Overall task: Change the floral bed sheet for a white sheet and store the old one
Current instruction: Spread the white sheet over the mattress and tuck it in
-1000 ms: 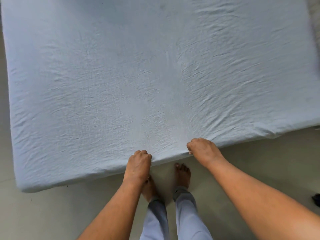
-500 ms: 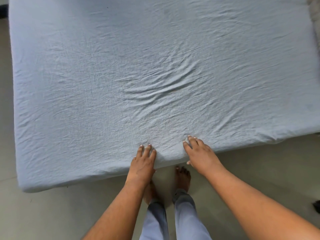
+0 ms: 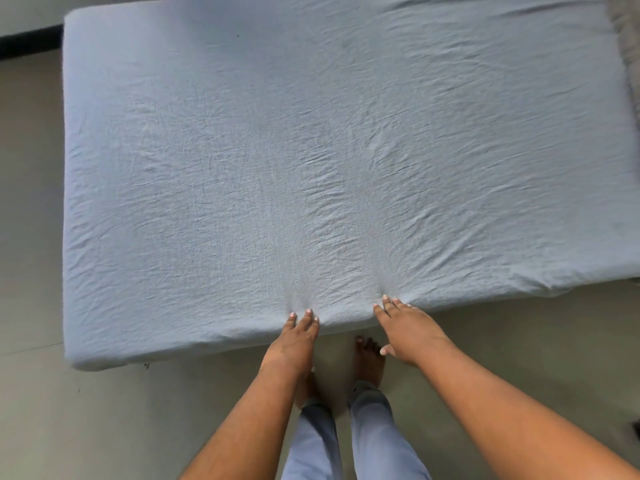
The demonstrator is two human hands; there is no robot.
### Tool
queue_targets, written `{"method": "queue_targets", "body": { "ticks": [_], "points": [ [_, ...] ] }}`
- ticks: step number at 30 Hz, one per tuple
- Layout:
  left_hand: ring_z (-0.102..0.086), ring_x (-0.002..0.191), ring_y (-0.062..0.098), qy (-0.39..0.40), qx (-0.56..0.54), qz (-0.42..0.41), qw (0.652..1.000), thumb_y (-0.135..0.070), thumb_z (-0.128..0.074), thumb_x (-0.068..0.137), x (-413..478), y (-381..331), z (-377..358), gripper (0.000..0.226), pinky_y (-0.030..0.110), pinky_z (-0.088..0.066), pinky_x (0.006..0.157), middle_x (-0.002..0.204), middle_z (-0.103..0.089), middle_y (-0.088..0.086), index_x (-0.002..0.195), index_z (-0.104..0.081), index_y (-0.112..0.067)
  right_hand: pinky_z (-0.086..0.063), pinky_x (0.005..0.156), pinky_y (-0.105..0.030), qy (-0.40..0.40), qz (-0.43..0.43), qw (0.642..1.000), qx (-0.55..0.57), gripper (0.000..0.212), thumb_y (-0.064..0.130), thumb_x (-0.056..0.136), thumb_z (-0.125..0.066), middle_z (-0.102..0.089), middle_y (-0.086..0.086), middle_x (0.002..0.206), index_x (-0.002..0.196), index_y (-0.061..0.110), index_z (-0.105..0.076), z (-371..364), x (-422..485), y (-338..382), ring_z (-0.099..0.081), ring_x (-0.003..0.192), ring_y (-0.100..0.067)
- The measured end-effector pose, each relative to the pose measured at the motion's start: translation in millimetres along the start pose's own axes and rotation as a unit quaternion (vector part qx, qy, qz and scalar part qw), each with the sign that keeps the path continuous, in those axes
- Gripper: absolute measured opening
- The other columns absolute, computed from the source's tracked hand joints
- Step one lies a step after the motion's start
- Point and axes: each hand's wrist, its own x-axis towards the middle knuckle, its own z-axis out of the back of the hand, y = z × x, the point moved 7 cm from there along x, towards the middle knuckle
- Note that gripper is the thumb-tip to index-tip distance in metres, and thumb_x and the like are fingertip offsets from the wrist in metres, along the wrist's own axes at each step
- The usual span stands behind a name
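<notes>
The single head-worn view looks steeply down from standing height onto the bed [image 3: 311, 150] and floor [image 3: 104, 427].

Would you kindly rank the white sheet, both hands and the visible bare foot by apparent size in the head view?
White sheet
Left hand and right hand, too alike to rank
Bare foot, slightly smaller, partly hidden

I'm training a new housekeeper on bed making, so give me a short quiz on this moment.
1. True or false: the left hand grips a bunched fold of the white sheet.
2. The right hand presses the sheet at: A its near edge, B its far edge, C a corner.
3. Fill in: the person's feet stand on the ___.
Key: 1 false, its fingers lie flat; 2 A; 3 floor.
</notes>
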Motion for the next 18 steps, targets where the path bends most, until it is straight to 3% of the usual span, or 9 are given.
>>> {"method": "queue_targets", "body": {
  "ticks": [3,7,14,18],
  "points": [
    [-0.016,0.153,0.027,0.024,-0.069,0.017,0.997,-0.036,-0.069,0.092,-22.3,-0.9,15.7,0.087,0.041,-0.024,0.122,0.168,-0.006,0.002,0.158,-0.017,-0.014,-0.017,0.126,-0.046,0.008,0.002,1.000,-0.004,0.088,0.057,0.099,-0.051,-0.012,-0.010,0.170,0.163,0.019,-0.005,22.9,-17.3,8.2,-0.017,0.156,-0.029],
    [-0.017,0.152,0.029,-0.070,-0.082,0.056,0.993,-0.050,-0.053,0.098,-81.6,-1.9,63.9,0.076,0.048,-0.030,0.119,0.167,-0.011,0.004,0.156,-0.020,-0.014,-0.019,0.124,-0.049,-0.024,-0.007,1.000,0.000,0.081,0.066,0.099,-0.040,-0.010,-0.010,0.170,0.162,0.022,-0.015,72.6,-56.8,30.2,-0.014,0.156,-0.030],
    [0.006,0.154,0.031,-0.225,-0.049,0.110,0.967,-0.071,-0.026,0.096,-214.9,20.7,151.7,0.083,0.058,-0.012,0.121,0.168,0.003,0.001,0.159,-0.006,-0.021,-0.029,0.118,-0.051,-0.175,-0.010,0.984,-0.033,0.084,0.078,0.093,-0.032,-0.024,-0.011,0.166,0.156,0.023,-0.030,198.1,-143.7,98.9,-0.025,0.152,-0.033],
    [0.014,0.153,0.029,-0.280,-0.029,0.126,0.951,-0.078,-0.018,0.092,-288.2,51.3,175.2,0.089,0.061,-0.004,0.120,0.168,0.011,0.001,0.160,0.000,-0.023,-0.027,0.116,-0.055,-0.228,-0.026,0.972,-0.056,0.093,0.086,0.086,-0.028,-0.022,-0.012,0.167,0.157,0.026,-0.027,242.4,-187.5,150.0,-0.023,0.152,-0.037]
  ]
}}
